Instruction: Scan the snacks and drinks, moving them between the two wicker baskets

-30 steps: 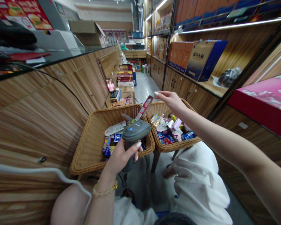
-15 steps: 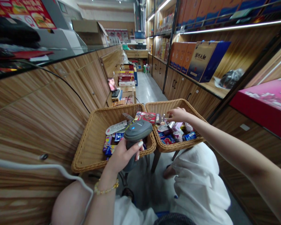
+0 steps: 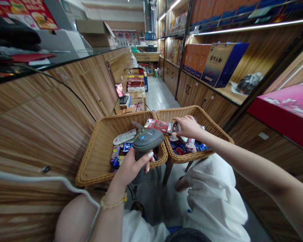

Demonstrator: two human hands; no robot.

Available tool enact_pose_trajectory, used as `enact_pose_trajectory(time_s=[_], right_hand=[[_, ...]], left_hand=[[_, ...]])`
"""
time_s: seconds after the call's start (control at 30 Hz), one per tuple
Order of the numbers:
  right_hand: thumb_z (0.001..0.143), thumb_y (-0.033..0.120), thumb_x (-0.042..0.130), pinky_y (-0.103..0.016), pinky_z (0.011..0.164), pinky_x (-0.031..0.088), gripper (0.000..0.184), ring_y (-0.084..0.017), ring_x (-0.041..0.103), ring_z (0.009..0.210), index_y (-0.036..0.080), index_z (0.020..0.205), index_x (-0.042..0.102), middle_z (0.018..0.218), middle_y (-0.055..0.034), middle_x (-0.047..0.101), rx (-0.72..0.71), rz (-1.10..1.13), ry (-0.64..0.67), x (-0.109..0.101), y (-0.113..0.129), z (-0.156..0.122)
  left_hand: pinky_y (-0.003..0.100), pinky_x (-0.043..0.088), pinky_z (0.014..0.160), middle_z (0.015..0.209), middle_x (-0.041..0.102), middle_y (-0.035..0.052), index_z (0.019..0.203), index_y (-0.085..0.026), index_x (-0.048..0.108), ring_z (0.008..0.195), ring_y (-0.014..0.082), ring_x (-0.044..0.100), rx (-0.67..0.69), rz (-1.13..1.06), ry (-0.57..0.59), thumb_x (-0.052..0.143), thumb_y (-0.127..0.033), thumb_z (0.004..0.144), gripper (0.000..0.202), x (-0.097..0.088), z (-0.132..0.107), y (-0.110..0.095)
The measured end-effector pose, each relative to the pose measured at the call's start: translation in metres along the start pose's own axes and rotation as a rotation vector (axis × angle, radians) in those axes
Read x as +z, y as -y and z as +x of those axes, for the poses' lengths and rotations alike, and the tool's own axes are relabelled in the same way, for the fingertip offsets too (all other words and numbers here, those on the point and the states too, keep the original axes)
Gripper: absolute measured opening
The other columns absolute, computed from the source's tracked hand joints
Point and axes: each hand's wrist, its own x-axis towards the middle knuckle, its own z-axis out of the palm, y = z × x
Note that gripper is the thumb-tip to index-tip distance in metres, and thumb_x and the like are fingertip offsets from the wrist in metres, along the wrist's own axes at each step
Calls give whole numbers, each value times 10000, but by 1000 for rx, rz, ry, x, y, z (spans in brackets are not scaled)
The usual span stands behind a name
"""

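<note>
My left hand (image 3: 133, 168) is wrapped round the handle of a dark grey barcode scanner (image 3: 148, 138), its head over the left wicker basket (image 3: 91, 151). In that basket lie blue and purple snack packets (image 3: 115, 153) and a white card-backed pack (image 3: 125, 136). A red box with a dark brown end (image 3: 158, 125) rests across the touching rims of both baskets. My right hand (image 3: 188, 127) is over the right wicker basket (image 3: 212, 126), thumb and fingers closed about a small dark brown packet (image 3: 175, 128) at the box's right end. Blue and pale wrapped packets (image 3: 190, 145) lie beneath this hand.
A wooden counter (image 3: 53, 111) runs along the left, with a phone on a stand (image 3: 120, 91) beyond the baskets. Shelves on the right hold a blue and gold gift box (image 3: 221, 65). A pink box (image 3: 288, 111) stands close on the right. A white cable (image 3: 53, 178) crosses the lower left.
My right hand has moved left, from above the loose packets to the right end of the red box, and its fingers have closed there. My left hand and the scanner stay nearly still.
</note>
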Motion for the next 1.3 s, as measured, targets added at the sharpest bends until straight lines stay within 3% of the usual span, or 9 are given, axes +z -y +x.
enact_pose_trajectory(time_s=[0.13, 0.23, 0.43, 0.63, 0.77, 0.93, 1.3], right_hand=[[844, 482, 727, -479, 1013, 484, 672, -340, 691, 1133, 168, 1426, 605, 1175, -135, 765, 32, 287, -89, -30, 8, 11], [808, 493, 778, -464, 981, 527, 649, -312, 709, 1072, 197, 1372, 650, 1104, -112, 765, 53, 491, -142, -40, 2, 18], [721, 521, 843, -473, 898, 578, 662, -274, 717, 892, 162, 1254, 684, 939, -87, 749, 199, 955, -221, -35, -21, 20], [754, 572, 810, -481, 1081, 505, 654, -265, 709, 1113, 226, 1282, 639, 1142, -88, 754, 243, 1318, -477, -22, -19, 4], [771, 631, 764, -470, 1076, 523, 654, -272, 694, 1176, 247, 1282, 626, 1224, -96, 732, 256, 1373, -544, -12, -13, -5], [812, 702, 687, -455, 1060, 549, 679, -277, 680, 1214, 264, 1323, 597, 1258, -105, 716, 243, 1307, -532, -9, -9, -9], [794, 687, 726, -459, 1066, 542, 692, -278, 680, 1230, 264, 1326, 596, 1312, -108, 713, 280, 1321, -515, -8, -10, -8]], left_hand=[[248, 487, 498, 724, 677, 27, 844, -152, 651, 499, 114, 565, 1, -28, -16, 713, -449, 895, 308, 1, 0, -2], [252, 487, 499, 695, 662, 21, 815, -153, 662, 492, 119, 567, -5, -25, -8, 715, -457, 891, 318, 1, -1, -4], [264, 485, 522, 594, 639, 21, 773, -159, 685, 497, 144, 579, -15, 5, 9, 694, -484, 911, 354, -1, -2, -2], [262, 487, 520, 601, 644, 20, 787, -155, 682, 498, 141, 573, -6, 0, -5, 697, -478, 912, 346, 0, -1, -1], [253, 482, 510, 618, 643, 19, 791, -147, 674, 495, 130, 571, 0, -1, -12, 692, -475, 910, 349, 1, -1, -4], [248, 485, 492, 692, 659, 20, 795, -156, 653, 501, 119, 566, -4, -22, -31, 705, -457, 892, 320, 3, 0, -8], [248, 478, 492, 676, 664, 12, 840, -160, 653, 496, 123, 561, -22, -28, -37, 719, -461, 871, 309, 4, -2, -9]])
